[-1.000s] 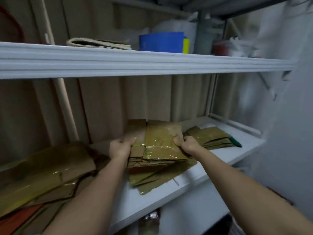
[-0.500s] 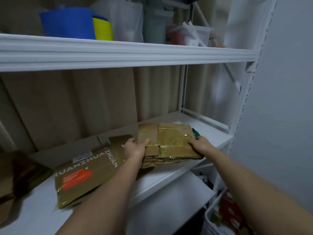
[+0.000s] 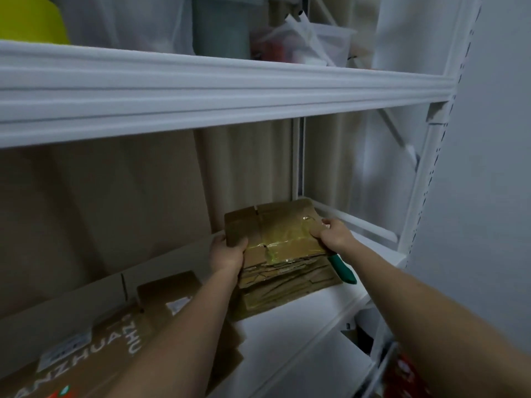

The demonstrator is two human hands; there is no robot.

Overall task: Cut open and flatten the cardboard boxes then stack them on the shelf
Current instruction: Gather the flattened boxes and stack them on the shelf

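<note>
Brown cardboard, glossy with strips of yellowish clear tape, made up the stack of flattened boxes [image 3: 280, 254] that was held over the white shelf [image 3: 301, 334]. Several folded layers could be seen along the stack's near edge, uneven and slightly splayed, and the top sheet showed a slit flap at its far edge. The stack was positioned toward the right end of the shelf, close to the shelf's rear rail; whether its underside rested on the board could not be told.

The stack's left edge was gripped by the left hand [image 3: 227, 255], the thumb laid over the top sheet and the fingers tucked beneath. The stack's right far corner was clasped by the right hand [image 3: 333, 235], fingers curled over the taped top. Both forearms were extended forward from the lower edge of the view.

A green handle [image 3: 343, 268] was seen protruding from under the stack's right side. Left of the stack, a larger flattened box with white lettering [image 3: 94, 334] was lying on the same shelf, partly covered by the left forearm.
</note>
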